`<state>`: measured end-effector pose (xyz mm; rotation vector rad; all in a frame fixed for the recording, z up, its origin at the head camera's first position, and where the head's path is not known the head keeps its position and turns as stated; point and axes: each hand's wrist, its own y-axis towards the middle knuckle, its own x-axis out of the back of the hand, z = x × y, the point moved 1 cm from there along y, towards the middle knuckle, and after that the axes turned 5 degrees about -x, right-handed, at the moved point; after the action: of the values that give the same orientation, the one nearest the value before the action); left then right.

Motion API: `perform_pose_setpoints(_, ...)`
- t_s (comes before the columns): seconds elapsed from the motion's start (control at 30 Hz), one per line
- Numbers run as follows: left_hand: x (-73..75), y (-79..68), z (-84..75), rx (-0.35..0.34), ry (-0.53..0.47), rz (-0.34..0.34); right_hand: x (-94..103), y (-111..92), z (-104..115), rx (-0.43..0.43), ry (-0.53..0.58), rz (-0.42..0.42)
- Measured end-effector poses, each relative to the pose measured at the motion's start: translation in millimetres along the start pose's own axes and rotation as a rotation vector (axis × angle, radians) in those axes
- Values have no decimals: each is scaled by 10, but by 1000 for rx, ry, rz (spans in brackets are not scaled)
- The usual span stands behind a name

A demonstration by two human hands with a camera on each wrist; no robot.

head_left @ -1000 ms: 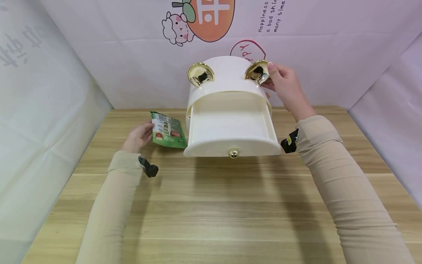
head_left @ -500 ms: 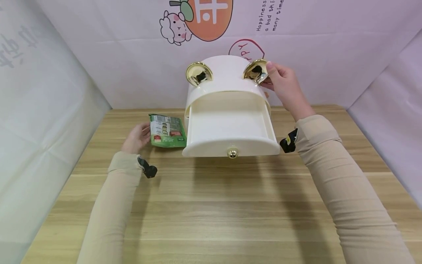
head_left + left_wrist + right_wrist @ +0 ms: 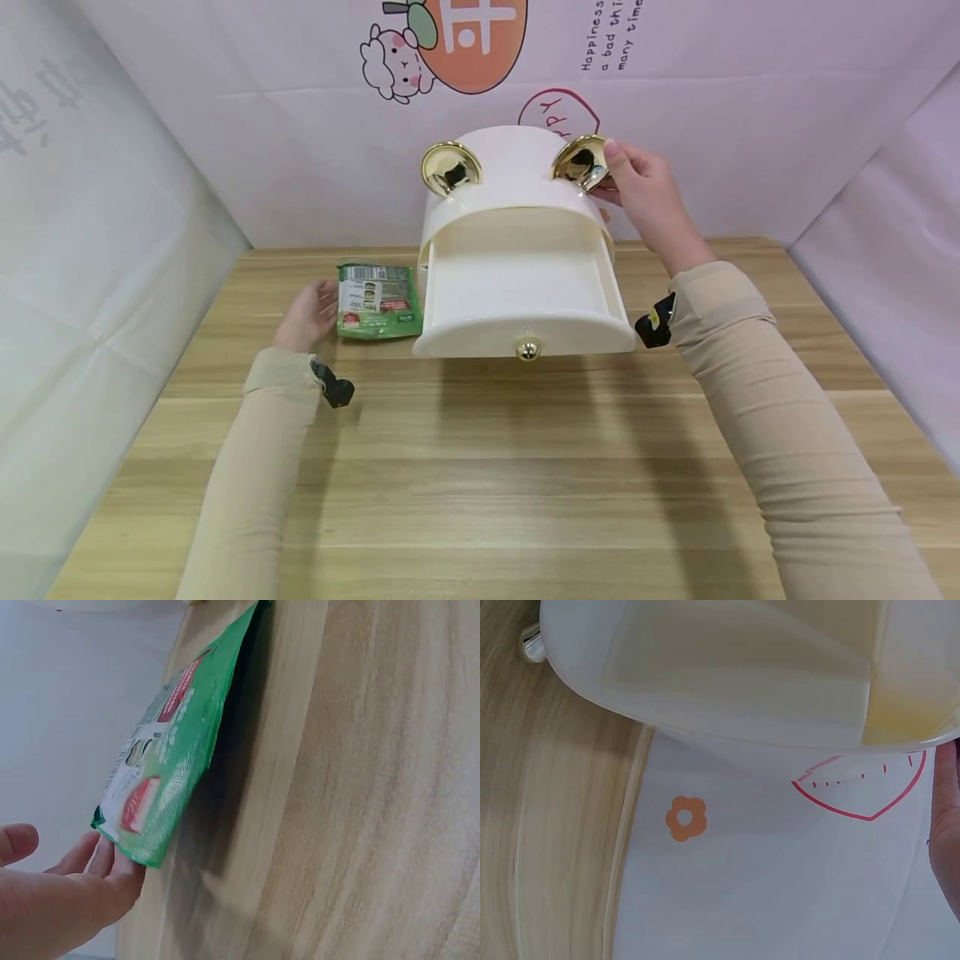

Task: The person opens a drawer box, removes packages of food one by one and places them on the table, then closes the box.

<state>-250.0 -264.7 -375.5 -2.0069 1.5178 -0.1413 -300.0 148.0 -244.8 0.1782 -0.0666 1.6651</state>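
Note:
A green packet (image 3: 377,302) with printed labels lies left of a white storage box (image 3: 517,150) in the head view. My left hand (image 3: 307,315) is at its left end, fingers loosely bent. In the left wrist view the fingertips meet the packet's (image 3: 161,761) near corner from below, the thumb standing apart. The box has two round gold ears and a pulled-out white drawer (image 3: 525,279) with a gold knob (image 3: 528,348) and nothing inside. My right hand (image 3: 648,192) pinches the right gold ear (image 3: 582,162), thumb in front and fingers behind, mostly hidden.
The box stands at the back of a wooden table (image 3: 487,475), against a white printed cloth (image 3: 300,142). Cloth sides also rise at the left and right. A black wrist camera (image 3: 336,387) sits on the left wrist, another (image 3: 656,325) on the right.
The green packet has lowered from a tilted pose to lie flatter beside the box. My left thumb and fingers have let go of its edge. My right hand stays on the ear.

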Motion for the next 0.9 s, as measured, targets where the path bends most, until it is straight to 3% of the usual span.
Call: perform_pose_setpoints(0.9,44,40,78,-59,-19,71,0,-16,4,0,7,-3)
